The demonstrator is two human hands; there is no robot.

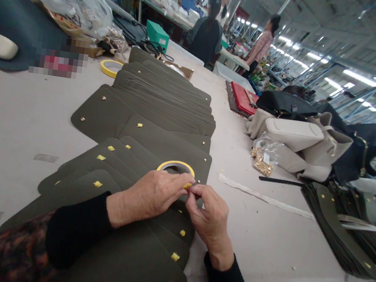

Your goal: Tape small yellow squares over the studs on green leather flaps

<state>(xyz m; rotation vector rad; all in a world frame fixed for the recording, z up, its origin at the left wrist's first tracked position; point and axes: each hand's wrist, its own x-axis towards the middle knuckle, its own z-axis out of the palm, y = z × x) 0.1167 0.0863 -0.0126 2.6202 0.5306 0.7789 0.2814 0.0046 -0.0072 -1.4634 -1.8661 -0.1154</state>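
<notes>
Over the dark olive panels (pixel 159 148), my left hand (pixel 156 192) grips a roll of yellow tape (pixel 178 163). My right hand (pixel 211 214) meets it at the roll's near edge, thumb and forefinger pinched at the tape's end. The fingertips of both hands nearly touch there. The panels lie fanned out in an overlapping row. Small yellow tape pieces (pixel 175 257) stick on the nearer panels, while farther ones show metal studs (pixel 104 98) at their corners.
A second tape roll (pixel 110 68) lies at the far left of the panels. To the right are beige bags (pixel 294 135), a bag of gold-coloured metal parts (pixel 262 163), a pale strip (pixel 264 197) and more stacked olive pieces (pixel 332 231). Several people stand in the background.
</notes>
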